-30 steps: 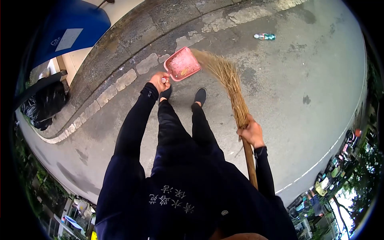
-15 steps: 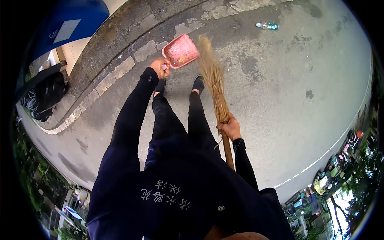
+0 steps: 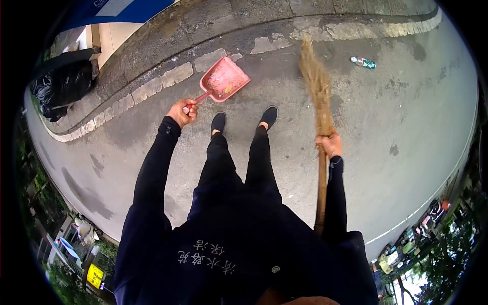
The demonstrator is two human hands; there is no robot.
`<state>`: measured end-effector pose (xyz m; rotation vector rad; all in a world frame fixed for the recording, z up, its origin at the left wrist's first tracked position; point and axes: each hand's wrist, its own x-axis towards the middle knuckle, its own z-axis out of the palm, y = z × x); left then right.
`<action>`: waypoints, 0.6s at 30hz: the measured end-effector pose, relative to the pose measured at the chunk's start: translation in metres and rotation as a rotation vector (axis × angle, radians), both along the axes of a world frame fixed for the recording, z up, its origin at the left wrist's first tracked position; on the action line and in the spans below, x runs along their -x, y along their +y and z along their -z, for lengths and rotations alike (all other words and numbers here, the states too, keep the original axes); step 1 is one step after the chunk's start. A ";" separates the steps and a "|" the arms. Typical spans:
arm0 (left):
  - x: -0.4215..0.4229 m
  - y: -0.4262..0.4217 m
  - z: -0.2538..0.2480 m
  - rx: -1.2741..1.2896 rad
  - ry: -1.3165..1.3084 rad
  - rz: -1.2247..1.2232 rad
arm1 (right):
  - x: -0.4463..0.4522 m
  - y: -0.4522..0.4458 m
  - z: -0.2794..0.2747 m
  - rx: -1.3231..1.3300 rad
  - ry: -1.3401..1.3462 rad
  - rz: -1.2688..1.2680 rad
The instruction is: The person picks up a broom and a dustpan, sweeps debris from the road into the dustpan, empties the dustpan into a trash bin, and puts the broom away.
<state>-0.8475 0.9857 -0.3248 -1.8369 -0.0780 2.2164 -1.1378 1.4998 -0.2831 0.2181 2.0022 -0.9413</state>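
My left hand [image 3: 183, 113] is closed round the handle of a pink dustpan [image 3: 224, 77], whose open side faces right. A few small bits of litter, one yellowish, lie in the pan. With my right hand [image 3: 330, 145] I grip a straw broom [image 3: 316, 84] where the bristles meet the wooden stick. The bristles point away from me, well to the right of the pan and apart from it. Beyond the broom, on the right, a plastic bottle [image 3: 363, 62] with a green label lies on its side on the pavement.
A pale, worn kerb line [image 3: 162, 81] curves across the far side of the grey road. Black rubbish bags [image 3: 63, 86] sit at the left, near a blue bin [image 3: 124, 11]. Parked scooters [image 3: 406, 244] and trees line the lower right.
The broom and my right hand have swung right, away from the dustpan. My left hand has shifted left and the pan has tilted round. The bottle sits lower and further right in view.
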 end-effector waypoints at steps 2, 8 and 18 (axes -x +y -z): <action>-0.022 -0.025 0.015 0.026 -0.041 -0.053 | -0.065 -0.029 0.026 -0.150 0.076 -0.338; -0.048 -0.061 0.026 0.147 -0.100 -0.081 | -0.153 -0.098 -0.099 -0.022 -0.120 -0.355; -0.106 -0.099 0.005 0.188 -0.048 -0.074 | -0.079 -0.200 -0.031 -0.405 0.239 -0.864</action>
